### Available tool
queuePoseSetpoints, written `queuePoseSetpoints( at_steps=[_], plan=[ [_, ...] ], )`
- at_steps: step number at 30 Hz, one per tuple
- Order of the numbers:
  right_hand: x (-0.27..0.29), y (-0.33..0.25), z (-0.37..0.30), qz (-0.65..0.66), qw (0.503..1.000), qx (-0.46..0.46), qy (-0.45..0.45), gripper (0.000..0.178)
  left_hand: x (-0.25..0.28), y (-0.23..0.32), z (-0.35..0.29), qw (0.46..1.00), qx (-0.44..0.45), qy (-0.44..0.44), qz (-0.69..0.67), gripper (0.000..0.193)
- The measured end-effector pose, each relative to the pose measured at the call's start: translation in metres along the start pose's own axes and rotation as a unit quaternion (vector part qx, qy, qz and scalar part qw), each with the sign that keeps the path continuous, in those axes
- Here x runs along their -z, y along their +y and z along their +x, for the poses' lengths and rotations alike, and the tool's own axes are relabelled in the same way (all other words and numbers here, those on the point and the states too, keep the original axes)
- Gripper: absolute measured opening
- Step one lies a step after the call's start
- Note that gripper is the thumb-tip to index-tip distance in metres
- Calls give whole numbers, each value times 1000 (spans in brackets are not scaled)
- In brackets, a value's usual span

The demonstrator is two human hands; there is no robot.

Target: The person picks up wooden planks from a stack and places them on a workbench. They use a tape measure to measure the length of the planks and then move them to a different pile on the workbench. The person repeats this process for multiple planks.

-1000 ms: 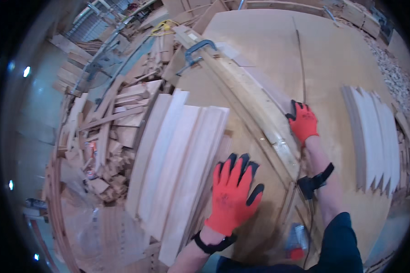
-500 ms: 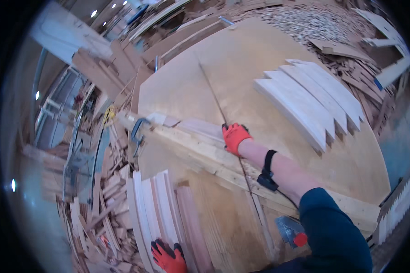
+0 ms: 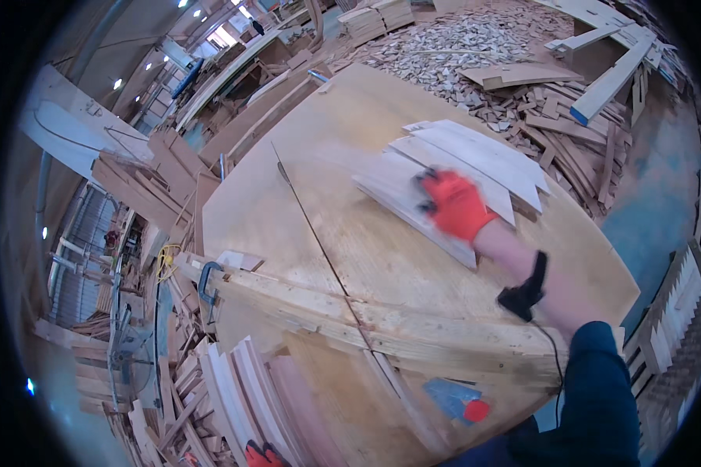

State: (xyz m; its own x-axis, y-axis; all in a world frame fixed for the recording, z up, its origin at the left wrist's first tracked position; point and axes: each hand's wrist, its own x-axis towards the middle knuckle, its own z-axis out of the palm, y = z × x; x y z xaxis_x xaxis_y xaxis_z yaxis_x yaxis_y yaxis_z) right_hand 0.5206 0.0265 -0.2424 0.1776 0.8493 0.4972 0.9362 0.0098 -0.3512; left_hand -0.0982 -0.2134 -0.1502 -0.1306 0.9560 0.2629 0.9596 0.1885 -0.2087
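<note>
**Reader:** What takes up the most space?

**Describer:** A broad, pale wooden tabletop (image 3: pixel 257 202), crossed by a long dark slit (image 3: pixel 316 237). Beyond its far edge lies a heap of wood offcuts (image 3: pixel 459 54). A thick timber bar (image 3: pixel 452 341) lies across the near part.

**Reader:** And on the tabletop?

**Describer:** Right of the slit, white boards (image 3: pixel 494 171) with slanted, pointed ends lie in a stepped, overlapping group. At the lower left, more long boards (image 3: pixel 249 377) lie side by side.

**Reader:** Where are the hands?

**Describer:** The right hand (image 3: pixel 456 206), in a red glove with black fingertips, is over the nearer white boards. It is blurred, so I cannot tell whether its fingers grip one or are only above them. The left hand (image 3: pixel 265 455) shows at the bottom edge, by the long boards; its fingers are mostly cut off, so their state is unclear too.

**Reader:** Anything smaller?

**Describer:** A blue clamp (image 3: pixel 208 282) at the bar's left end, and a thin cord (image 3: pixel 557 358) hanging from the right wristband.

**Reader:** What could go wrong?

**Describer:** A hurried, uneven pull could drag neighbouring boards along, since they overlap. The cord could snag on the bar, and pointed ends could catch the glove.
</note>
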Motion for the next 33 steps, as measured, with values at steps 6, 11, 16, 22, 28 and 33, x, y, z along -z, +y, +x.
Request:
queuePoseSetpoints(
  at_steps=[6, 11, 16, 22, 28, 33],
  plan=[
    [61, 178, -21, -131, 972, -187, -60, 53, -15, -49, 6, 999, -45, -13, -9, 35],
    [42, 220, -44, -31, 967, -208, -143, 54, 20, -26, 21, 998, -27, -15, 55, 48],
    [66, 182, -31, -99, 954, -190, -212, 40, 79, 49, 40, 991, -115, 60, -43, 56],
    [88, -26, -69, 368, 893, -214, -148, 35, 64, 153, 47, 865, -68, -155, -472, 38],
    [45, -160, -131, 695, 630, -243, -246, 36, 42, 276, 31, 787, -95, -237, -561, 42],
    [57, -124, -100, 454, 839, -226, -200, 52, -1, 227, 43, 856, -197, -210, -429, 48]
  ],
)
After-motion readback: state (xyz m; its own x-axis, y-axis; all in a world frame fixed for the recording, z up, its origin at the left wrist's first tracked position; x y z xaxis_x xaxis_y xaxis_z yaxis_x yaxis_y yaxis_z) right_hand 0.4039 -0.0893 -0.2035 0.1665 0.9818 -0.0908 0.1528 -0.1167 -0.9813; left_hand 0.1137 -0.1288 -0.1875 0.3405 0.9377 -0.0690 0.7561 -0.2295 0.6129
